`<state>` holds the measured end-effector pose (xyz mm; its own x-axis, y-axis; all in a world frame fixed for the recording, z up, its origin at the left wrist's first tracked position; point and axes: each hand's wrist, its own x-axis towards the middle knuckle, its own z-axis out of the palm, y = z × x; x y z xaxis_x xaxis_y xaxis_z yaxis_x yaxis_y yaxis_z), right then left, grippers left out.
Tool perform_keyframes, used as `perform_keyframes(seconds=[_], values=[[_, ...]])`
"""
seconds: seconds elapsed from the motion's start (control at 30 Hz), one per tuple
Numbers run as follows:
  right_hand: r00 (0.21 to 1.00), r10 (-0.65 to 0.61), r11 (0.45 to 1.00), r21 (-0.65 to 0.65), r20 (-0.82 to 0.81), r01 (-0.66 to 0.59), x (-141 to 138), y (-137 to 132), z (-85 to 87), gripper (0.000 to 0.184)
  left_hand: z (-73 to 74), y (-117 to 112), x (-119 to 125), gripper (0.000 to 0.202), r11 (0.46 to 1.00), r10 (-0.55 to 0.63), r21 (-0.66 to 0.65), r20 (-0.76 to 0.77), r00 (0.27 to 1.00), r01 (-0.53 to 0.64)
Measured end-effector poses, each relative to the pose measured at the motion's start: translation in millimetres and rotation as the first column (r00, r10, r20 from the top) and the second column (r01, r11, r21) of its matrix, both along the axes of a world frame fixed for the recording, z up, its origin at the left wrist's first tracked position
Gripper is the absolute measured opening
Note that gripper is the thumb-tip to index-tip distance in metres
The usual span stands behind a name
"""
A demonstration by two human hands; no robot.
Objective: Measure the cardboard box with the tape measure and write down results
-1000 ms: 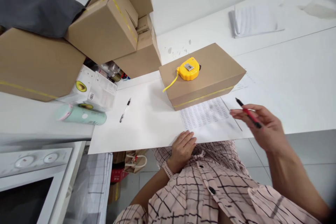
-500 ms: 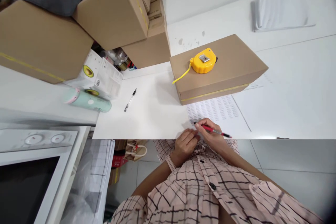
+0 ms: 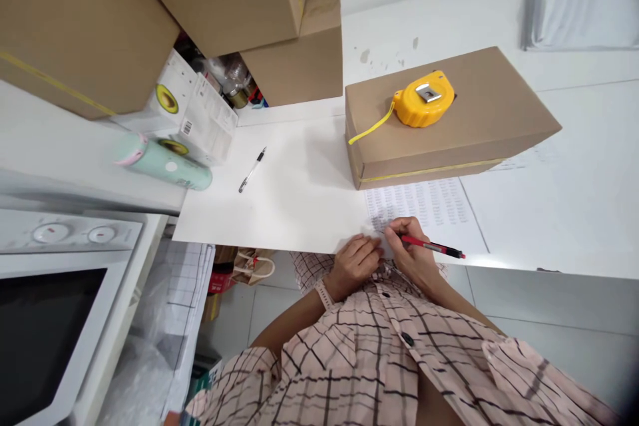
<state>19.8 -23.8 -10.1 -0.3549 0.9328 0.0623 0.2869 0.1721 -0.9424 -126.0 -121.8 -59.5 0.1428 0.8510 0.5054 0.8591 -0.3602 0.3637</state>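
Note:
My right hand (image 3: 413, 258) is closed around a red pen (image 3: 429, 244), whose dark end points right. Its writing tip is hidden behind my fingers, near the lower part of a sheet of paper (image 3: 423, 203) filled with rows of small writing. My left hand (image 3: 357, 263) lies at the table's front edge beside the sheet's lower left corner, fingers extended and holding nothing. Behind the sheet, covering part of it, sits a closed cardboard box (image 3: 479, 96). On top of that box rests a yellow tape measure (image 3: 422, 105) with its yellow strap hanging left.
A clear pen (image 3: 252, 170) lies on the white table (image 3: 294, 206). Farther left are a mint-green bottle (image 3: 170, 163), a white avocado-print box (image 3: 200, 106) and stacked cartons (image 3: 239, 0). A microwave (image 3: 60, 293) stands at lower left, a paper stack (image 3: 584, 10) at back right.
The camera view has shifted, so the table contents sit higher in the picture. The red pen has tilted in my right hand, and its tip has gone behind my fingers. My left hand stays beside it.

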Motion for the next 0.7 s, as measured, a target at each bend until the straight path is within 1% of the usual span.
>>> perform_keyframes(seconds=[0.1, 0.23, 0.3, 0.53, 0.7], values=[[0.998, 0.002, 0.999, 0.052, 0.068, -0.005, 0.9, -0.6, -3.4, 0.021, -0.5, 0.1, -0.8, 0.021, 1.0, -0.004, 0.017, -0.009, 1.0, 0.004], [0.994, 0.014, 0.99, 0.14, 0.111, -0.03, -0.2, -3.0, -8.3, 0.034, 0.8, -0.1, -1.3, 0.022, 1.0, -0.002, 0.027, -0.012, 1.0, 0.002], [0.992, 0.018, 0.986, 0.164, 0.128, -0.039, -1.2, -4.2, -9.6, 0.036, 1.2, -0.1, -1.4, 0.022, 1.0, -0.003, 0.031, -0.008, 1.0, 0.003], [0.982, 0.002, 0.984, 0.175, 0.187, -0.035, -1.7, -5.6, -9.5, 0.036, -1.7, -0.1, -1.1, 0.023, 0.999, 0.004, 0.051, -0.006, 1.0, -0.004], [0.98, 0.009, 0.983, 0.18, 0.199, -0.045, -0.3, -5.8, -13.8, 0.034, -5.3, -0.3, -0.8, 0.023, 0.996, -0.004, 0.084, 0.001, 1.0, 0.004]])
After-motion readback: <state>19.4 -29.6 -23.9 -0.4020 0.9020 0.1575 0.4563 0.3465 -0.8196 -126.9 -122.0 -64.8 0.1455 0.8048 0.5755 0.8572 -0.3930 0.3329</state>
